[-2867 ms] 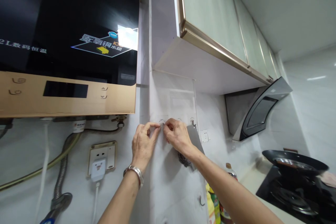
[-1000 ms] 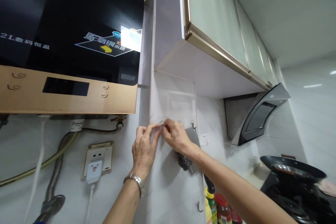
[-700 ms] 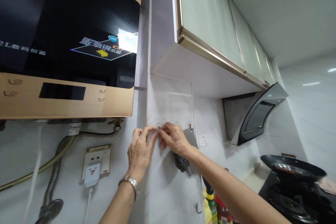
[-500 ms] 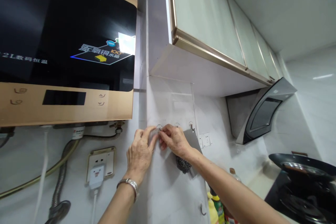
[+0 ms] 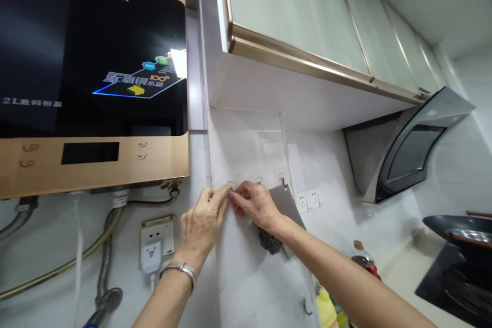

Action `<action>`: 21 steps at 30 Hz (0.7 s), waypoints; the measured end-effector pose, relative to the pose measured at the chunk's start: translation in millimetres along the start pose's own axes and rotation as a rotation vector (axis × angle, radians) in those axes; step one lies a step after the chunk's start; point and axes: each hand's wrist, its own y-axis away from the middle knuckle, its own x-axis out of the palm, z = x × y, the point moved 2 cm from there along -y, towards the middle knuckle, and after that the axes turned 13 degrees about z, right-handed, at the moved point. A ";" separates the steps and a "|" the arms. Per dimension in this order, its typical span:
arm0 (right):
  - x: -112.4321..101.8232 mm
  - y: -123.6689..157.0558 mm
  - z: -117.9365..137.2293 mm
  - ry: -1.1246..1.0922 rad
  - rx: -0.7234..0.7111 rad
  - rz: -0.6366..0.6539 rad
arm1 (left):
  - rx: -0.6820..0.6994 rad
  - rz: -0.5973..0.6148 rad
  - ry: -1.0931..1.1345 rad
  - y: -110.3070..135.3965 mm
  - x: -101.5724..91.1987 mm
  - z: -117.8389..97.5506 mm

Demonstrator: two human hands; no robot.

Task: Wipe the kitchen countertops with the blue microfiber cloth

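Note:
Both hands meet at a clear adhesive wall hook [image 5: 231, 184] stuck on the white wall face below the cabinet. My left hand [image 5: 202, 220], with a metal watch band on the wrist, has thumb and forefinger closed at the hook's lower left side. From the right, the fingertips of my right hand [image 5: 257, 205] pinch at the same hook, hiding most of it. A dark steel wool scourer [image 5: 270, 242] hangs just under my right hand. Behind that hand, a flat grey board [image 5: 286, 202] hangs below another hook [image 5: 284, 183].
A gold and black water heater [image 5: 115, 87] with hoses hangs at left, above a socket with a white plug [image 5: 151, 255]. Overhead is a wall cabinet [image 5: 292, 20]. At right are a range hood [image 5: 415, 148], a wok [image 5: 446, 225] and a bottle [image 5: 363, 256]. A lower hook [image 5: 307, 307] protrudes.
The view has shifted, so the hood and bottle appear farther right. My left thumb and forefinger have drawn closer together at the hook; my right hand keeps its pinch there.

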 end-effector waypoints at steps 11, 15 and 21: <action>-4.8 -0.5 0.2 -0.095 0.021 0.039 | 0.063 0.117 0.127 -10.1 -18.7 2.5; -5.8 -2.7 -1.8 -0.172 0.036 0.065 | 0.192 0.036 0.096 -7.3 -16.0 -3.2; -10.2 -5.0 2.2 -0.261 0.075 0.115 | 0.137 0.113 0.459 -15.4 -26.9 -10.0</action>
